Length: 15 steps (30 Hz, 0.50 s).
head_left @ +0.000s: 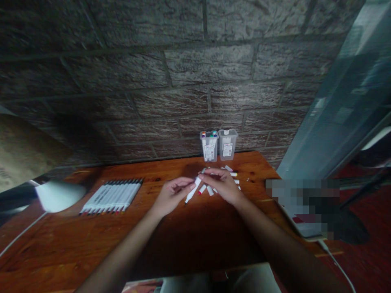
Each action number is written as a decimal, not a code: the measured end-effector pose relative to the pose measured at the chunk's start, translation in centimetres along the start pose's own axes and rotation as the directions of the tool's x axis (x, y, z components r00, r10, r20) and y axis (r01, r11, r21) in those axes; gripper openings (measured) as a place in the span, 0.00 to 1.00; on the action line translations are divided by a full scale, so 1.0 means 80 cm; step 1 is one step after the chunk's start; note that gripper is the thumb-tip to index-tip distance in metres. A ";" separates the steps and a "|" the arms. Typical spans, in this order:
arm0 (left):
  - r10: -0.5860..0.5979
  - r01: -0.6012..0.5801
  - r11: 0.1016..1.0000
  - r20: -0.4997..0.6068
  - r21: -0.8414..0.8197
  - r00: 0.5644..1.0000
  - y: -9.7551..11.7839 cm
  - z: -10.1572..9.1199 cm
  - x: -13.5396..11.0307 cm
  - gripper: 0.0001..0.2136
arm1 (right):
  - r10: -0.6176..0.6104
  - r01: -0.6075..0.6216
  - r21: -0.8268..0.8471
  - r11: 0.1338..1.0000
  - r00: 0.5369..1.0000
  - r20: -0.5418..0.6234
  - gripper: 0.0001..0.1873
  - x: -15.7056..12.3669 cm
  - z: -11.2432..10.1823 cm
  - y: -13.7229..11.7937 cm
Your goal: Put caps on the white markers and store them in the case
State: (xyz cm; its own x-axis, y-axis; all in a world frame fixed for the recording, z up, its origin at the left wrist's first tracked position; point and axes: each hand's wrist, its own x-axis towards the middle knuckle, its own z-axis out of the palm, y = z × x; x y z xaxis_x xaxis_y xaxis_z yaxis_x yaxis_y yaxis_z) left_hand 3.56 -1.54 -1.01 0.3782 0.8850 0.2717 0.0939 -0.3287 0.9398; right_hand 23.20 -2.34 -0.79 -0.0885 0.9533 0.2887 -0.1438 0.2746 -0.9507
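Note:
A white marker is held aslant above the table between both hands, its dark tip pointing down and left. My right hand pinches its upper part between thumb and fingers. My left hand has its thumb and fingertips closed against the marker's side. Below and behind my right hand lie several loose white pieces, some with coloured ends; among them are a red-ended piece and a yellow-ended piece. My right hand hides part of this pile.
A row of several white markers lies on the wooden table at left, beside a lamp. Against the brick wall stand a clear box with markers and a second clear box. A blurred-out object sits at the right edge.

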 end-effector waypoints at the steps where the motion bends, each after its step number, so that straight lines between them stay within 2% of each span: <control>1: 0.010 -0.010 1.000 -0.002 0.027 1.000 -0.003 -0.001 0.000 0.10 | 0.020 -0.019 0.019 1.000 0.999 -0.035 0.14 0.000 -0.001 -0.002; 4: 0.048 -0.047 0.995 -0.012 0.090 0.999 -0.009 -0.003 0.000 0.09 | 0.039 -0.036 0.042 0.998 0.998 -0.058 0.14 -0.001 -0.002 -0.007; 7: 0.073 -0.075 0.992 0.017 0.104 0.997 -0.011 -0.002 -0.002 0.09 | 0.029 -0.030 0.012 0.999 0.997 0.076 0.14 -0.003 -0.003 -0.011; 9: 0.075 -0.078 0.991 0.030 0.107 0.997 -0.010 0.000 -0.002 0.09 | 0.026 -0.026 -0.003 1.000 0.993 0.114 0.15 -0.002 -0.006 -0.013; 10: 0.071 -0.073 0.991 0.025 0.115 0.997 -0.009 0.001 -0.002 0.09 | 0.022 -0.022 0.000 1.000 0.996 0.081 0.16 0.000 -0.010 -0.014; 12: 0.059 -0.056 0.988 -0.013 0.143 0.998 -0.006 0.001 -0.001 0.10 | 0.020 -0.018 0.033 0.999 0.998 -0.062 0.18 0.006 -0.023 -0.016; 14: 0.049 -0.037 0.986 -0.075 0.161 0.996 -0.005 0.000 0.000 0.11 | 0.051 -0.030 0.085 0.996 0.967 -0.251 0.21 0.015 -0.040 -0.018; 15: 0.049 -0.031 0.986 -0.108 0.162 0.993 -0.004 -0.002 0.001 0.11 | 0.082 -0.045 0.114 0.992 0.935 -0.345 0.22 0.019 -0.050 -0.019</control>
State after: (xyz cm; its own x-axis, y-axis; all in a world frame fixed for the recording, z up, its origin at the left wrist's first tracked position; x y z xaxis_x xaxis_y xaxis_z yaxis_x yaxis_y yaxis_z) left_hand 3.45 -1.29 -1.27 0.2808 0.8981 0.3385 0.2302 -0.4054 0.8847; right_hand 27.22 -0.79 0.68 0.2455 0.9572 0.1531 -0.2515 0.2155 -0.9436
